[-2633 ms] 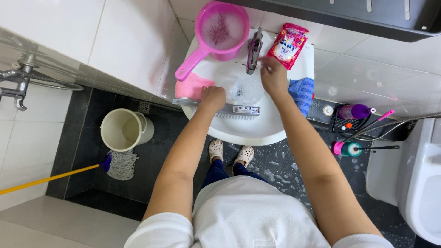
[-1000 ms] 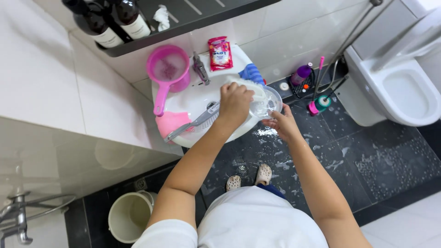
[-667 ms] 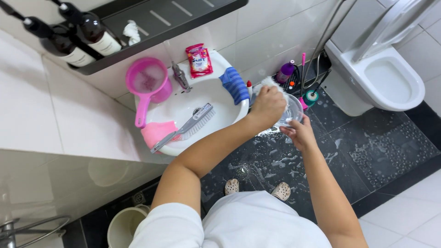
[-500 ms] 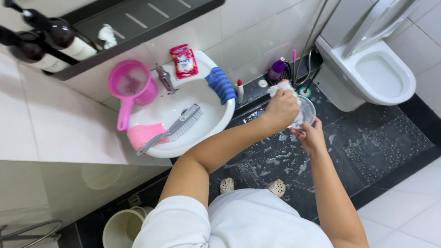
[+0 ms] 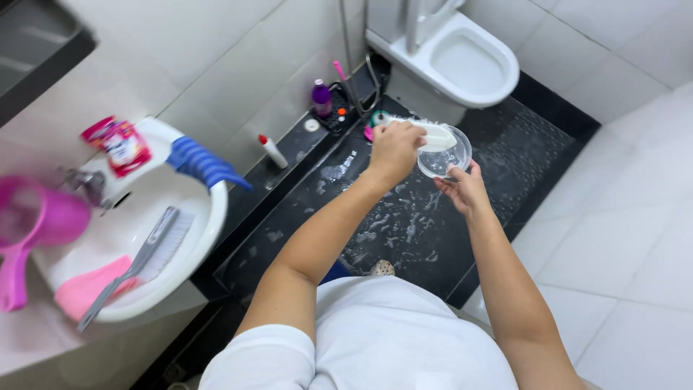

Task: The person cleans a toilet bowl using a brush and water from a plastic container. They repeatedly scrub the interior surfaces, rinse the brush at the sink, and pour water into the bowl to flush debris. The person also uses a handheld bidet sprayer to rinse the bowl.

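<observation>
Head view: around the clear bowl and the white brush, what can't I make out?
- Clear bowl: near rim hidden by the left hand and white brush.
- Right hand: fingers under the bowl, grip unclear.
- Pink scoop: blurred, cut off by the left edge.
- Feet: hidden by the white shirt.
</observation>
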